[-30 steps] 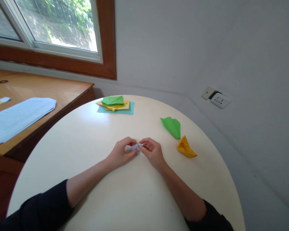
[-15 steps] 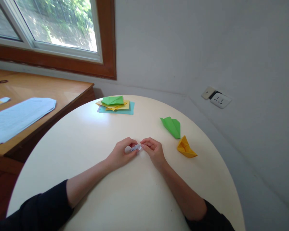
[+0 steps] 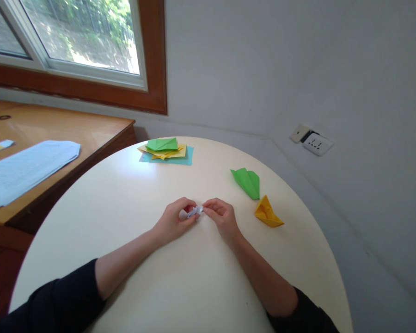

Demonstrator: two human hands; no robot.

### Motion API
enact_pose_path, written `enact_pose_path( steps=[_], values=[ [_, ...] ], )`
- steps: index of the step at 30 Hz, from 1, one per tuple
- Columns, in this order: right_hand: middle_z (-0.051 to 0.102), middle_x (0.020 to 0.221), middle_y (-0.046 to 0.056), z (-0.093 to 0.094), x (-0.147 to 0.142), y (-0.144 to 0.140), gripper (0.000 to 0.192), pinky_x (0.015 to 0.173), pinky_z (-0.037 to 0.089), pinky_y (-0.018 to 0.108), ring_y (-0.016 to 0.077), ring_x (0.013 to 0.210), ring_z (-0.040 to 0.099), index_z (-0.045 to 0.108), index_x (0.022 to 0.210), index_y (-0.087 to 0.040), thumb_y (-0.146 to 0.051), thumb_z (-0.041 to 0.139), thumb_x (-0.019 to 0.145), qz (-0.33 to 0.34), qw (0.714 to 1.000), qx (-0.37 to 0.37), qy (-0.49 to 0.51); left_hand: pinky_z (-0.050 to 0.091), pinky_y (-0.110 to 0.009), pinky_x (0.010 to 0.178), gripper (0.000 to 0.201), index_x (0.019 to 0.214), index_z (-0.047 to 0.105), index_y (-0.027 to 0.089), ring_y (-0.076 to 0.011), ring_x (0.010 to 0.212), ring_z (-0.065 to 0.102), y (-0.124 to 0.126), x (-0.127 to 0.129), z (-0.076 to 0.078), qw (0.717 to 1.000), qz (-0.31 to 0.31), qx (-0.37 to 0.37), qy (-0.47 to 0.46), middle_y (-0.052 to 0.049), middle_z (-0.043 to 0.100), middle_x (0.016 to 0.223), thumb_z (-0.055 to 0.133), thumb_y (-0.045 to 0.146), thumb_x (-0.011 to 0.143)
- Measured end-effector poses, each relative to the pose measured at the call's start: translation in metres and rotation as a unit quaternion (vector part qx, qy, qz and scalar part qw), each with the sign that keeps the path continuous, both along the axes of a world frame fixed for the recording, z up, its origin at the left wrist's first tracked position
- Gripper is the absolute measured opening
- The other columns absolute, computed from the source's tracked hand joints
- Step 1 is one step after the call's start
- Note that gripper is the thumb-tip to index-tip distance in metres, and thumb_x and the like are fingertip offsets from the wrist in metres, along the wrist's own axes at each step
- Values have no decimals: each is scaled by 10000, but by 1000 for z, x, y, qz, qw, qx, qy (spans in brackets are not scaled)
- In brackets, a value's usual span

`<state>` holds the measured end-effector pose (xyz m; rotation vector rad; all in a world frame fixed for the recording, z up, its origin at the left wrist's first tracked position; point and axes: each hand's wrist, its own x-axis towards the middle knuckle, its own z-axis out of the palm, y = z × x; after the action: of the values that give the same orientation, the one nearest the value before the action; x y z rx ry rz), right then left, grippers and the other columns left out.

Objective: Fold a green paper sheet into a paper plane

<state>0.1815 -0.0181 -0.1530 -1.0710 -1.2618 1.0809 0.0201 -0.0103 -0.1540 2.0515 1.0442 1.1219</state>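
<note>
A small piece of folded white paper (image 3: 193, 212) is held just above the middle of the round table, between both hands. My left hand (image 3: 177, 217) curls around its left end, thumb below and fingers above. With thumb and index finger, my right hand (image 3: 221, 216) pinches its right tip. Parts of the paper are covered by the fingers, so its full shape cannot be made out. To the right of my right hand lie a yellow paper boat (image 3: 267, 213) and a folded green paper plane (image 3: 247, 183).
A stack of folded green and yellow paper (image 3: 164, 149) rests on a blue sheet (image 3: 185, 157) at the table's (image 3: 90, 222) far edge. On the wooden desk (image 3: 55, 120) at left are white papers (image 3: 31, 169) and scissors (image 3: 0, 119). A wall socket (image 3: 318, 144) is at right.
The fingertips of my left hand have shifted slightly on the white paper, and a little more of it shows between the hands. Everything else stays in place.
</note>
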Motion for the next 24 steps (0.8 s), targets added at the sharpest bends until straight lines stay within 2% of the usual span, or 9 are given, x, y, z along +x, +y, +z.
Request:
enact_pose_path(
  steps=[4,24],
  values=[
    [681,634,5,1,0,0,135,575,487,257,137,570,609,638,678,-188,-292,696,615,23,1000,-15,13,435,-238,640,45,781,566,170,-118,679,534,0,0,1,1000,-3,8,5,-7,573,716,566,208,756],
    [645,605,-9,-1,0,0,130,561,448,259,133,562,574,636,676,-186,-310,666,652,50,999,-14,-11,422,-233,632,58,772,565,174,-117,674,529,-1,-1,3,1000,-7,23,5,-4,565,711,558,230,779]
  ],
)
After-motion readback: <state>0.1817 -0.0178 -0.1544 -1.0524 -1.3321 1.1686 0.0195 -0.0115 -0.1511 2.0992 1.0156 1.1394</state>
